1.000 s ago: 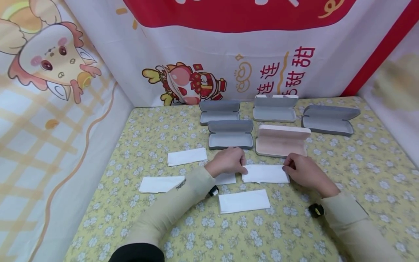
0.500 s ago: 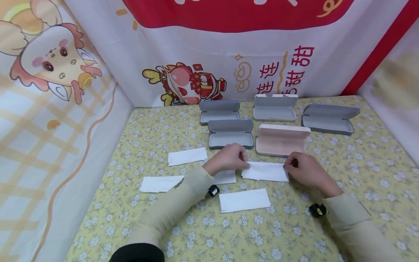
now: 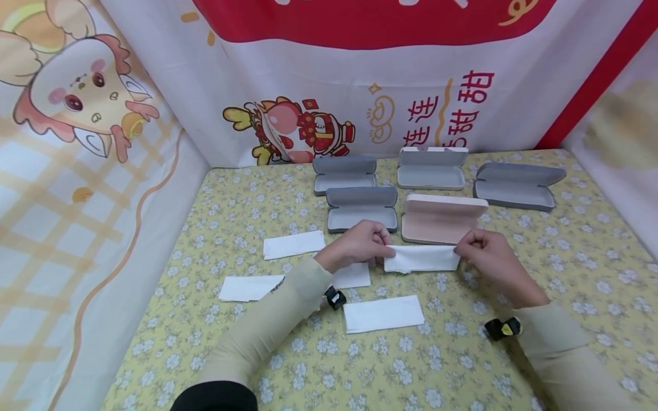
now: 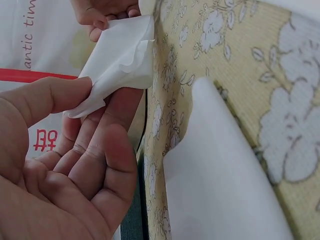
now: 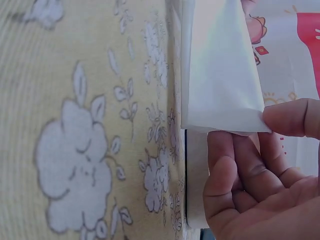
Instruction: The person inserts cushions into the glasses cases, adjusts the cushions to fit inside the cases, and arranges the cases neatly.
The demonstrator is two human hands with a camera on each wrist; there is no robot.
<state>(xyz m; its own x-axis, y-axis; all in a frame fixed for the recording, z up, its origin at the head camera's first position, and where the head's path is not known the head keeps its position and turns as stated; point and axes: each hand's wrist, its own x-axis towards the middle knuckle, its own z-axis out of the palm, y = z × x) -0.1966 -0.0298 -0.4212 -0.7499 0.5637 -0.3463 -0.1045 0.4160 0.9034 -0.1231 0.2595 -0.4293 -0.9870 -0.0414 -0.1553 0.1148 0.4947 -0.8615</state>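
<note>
A folded white cloth (image 3: 421, 258) is stretched between both hands, just in front of an open pink glasses case (image 3: 439, 227). My left hand (image 3: 362, 244) pinches its left end between thumb and fingers. At the right end, the thumb and fingers of my right hand (image 3: 488, 257) grip a corner. In the left wrist view, the layered, uneven edge of the cloth (image 4: 125, 50) shows beside the thumb. Seen from the right wrist, the cloth (image 5: 225, 70) hangs smooth and flat above the flowered tabletop. Beside the left hand stands an open grey glasses case (image 3: 362, 218).
More folded white cloths lie on the table: one in front (image 3: 382, 314), others to the left (image 3: 293, 245), two partly covered by the left arm. Behind stand further open glasses cases: grey at the left (image 3: 344, 182), white-edged (image 3: 432, 178), grey at the right (image 3: 516, 195).
Both hands have raised the cloth off the table and moved it forward, toward the pink glasses case. The cases and other cloths stay where they were.
</note>
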